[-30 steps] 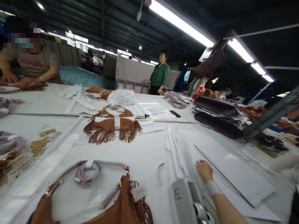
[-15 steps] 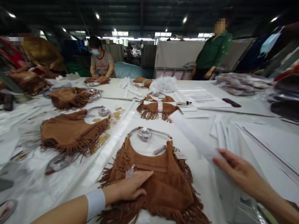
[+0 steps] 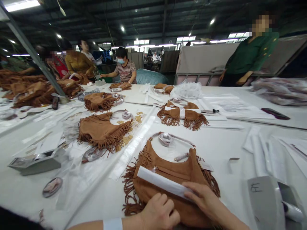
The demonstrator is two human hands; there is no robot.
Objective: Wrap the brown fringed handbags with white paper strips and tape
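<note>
A brown suede fringed bag (image 3: 168,172) lies on the white table (image 3: 216,147) right in front of me, its wrapped strap curled above it. A white paper strip (image 3: 163,182) lies slanted across the bag's front. My right hand (image 3: 203,199) pinches the strip's right end. My left hand (image 3: 159,214) rests curled on the bag's lower edge, just below the strip, with a white band at the wrist.
More fringed bags (image 3: 102,131) (image 3: 183,116) lie further back, with white paper strips (image 3: 259,150) at right. A grey tape dispenser (image 3: 268,201) stands at the lower right, another dispenser (image 3: 35,161) at left. Several people work at the far side; a person in green (image 3: 249,59) stands at right.
My right hand has brought the white strip from the right onto the bag. My left hand slid down from the bag's upper left to its lower edge. The view has turned left.
</note>
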